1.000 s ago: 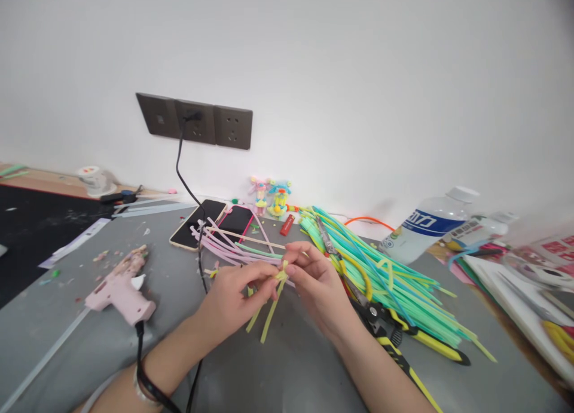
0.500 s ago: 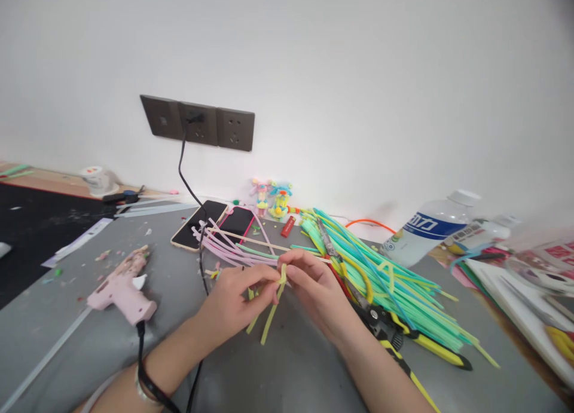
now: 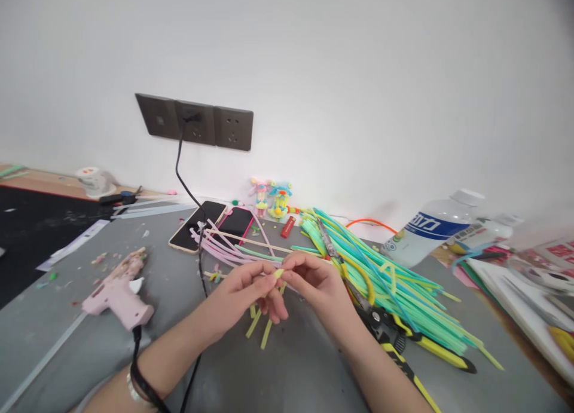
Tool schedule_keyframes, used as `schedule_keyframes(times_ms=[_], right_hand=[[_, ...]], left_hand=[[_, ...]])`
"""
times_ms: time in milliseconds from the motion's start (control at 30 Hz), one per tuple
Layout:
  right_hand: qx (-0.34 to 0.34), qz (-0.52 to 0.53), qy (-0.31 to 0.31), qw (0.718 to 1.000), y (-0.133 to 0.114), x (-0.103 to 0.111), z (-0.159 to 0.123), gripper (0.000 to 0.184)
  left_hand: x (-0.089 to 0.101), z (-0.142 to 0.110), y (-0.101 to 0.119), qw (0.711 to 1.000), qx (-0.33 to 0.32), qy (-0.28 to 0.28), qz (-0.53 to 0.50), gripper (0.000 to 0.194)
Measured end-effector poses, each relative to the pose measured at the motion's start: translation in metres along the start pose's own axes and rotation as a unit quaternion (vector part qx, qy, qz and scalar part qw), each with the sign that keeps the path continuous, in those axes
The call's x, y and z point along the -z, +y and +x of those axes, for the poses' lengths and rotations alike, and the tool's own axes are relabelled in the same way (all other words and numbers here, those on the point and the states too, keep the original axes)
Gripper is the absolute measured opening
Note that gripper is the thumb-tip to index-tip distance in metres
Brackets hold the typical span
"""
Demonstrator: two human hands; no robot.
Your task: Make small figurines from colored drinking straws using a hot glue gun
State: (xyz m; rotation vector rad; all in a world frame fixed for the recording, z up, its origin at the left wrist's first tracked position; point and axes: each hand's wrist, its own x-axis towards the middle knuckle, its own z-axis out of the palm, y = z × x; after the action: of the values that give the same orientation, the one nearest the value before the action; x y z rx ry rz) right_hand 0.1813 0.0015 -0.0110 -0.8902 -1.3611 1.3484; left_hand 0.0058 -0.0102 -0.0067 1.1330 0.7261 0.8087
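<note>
Both hands meet over the middle of the grey table. My left hand (image 3: 244,293) pinches a yellow pipe cleaner (image 3: 266,334) between thumb and forefinger, its other fingers curled below. My right hand (image 3: 311,281) grips the same piece from the other side, fingertips nearly touching the left ones. A bent yellow bit shows between the fingertips, and loose ends hang down under the left hand. Most of the piece is hidden by the fingers. Pink pipe cleaners (image 3: 224,250) lie just behind the hands.
Green pipe cleaners (image 3: 403,293) lie at right with yellow-handled pliers (image 3: 381,320) on them. A pink glue gun (image 3: 119,299) rests left, its black cord crossing my left wrist. Behind are two phones (image 3: 197,225), a red lighter (image 3: 288,226), small figures (image 3: 278,201) and a bottle (image 3: 433,228).
The yellow piece has turned between my fingertips, its upper end now tilted sideways. My left fingers have curled lower beneath it. The view has shifted slightly.
</note>
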Motion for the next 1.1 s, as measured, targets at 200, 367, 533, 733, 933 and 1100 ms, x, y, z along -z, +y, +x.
schedule_keyframes(times_ms=[200,367,533,733,933,1100], right_hand=[[0.068,-0.178,0.006,0.982,-0.001,0.001,-0.003,0.010],[0.096,-0.231,-0.031,0.968,-0.001,0.002,-0.003,0.009],[0.112,-0.244,-0.023,0.963,0.000,0.003,-0.001,0.008],[0.159,-0.267,-0.003,0.951,0.001,0.003,-0.001,0.008],[0.209,-0.348,0.007,0.914,0.002,0.002,-0.006,0.011],[0.282,-0.369,0.018,0.885,0.000,0.000,-0.008,0.014]], left_hand=[[0.005,0.003,-0.004,0.994,-0.023,0.024,0.107,0.032],[0.009,0.006,-0.008,0.992,-0.004,0.047,0.114,0.034],[0.009,0.007,-0.008,0.996,0.001,0.045,0.079,0.033],[0.011,0.006,-0.003,0.989,-0.020,0.058,0.135,0.032],[0.010,0.005,-0.001,0.981,-0.042,0.081,0.171,0.032],[0.009,0.005,-0.004,0.989,-0.040,0.089,0.113,0.033]])
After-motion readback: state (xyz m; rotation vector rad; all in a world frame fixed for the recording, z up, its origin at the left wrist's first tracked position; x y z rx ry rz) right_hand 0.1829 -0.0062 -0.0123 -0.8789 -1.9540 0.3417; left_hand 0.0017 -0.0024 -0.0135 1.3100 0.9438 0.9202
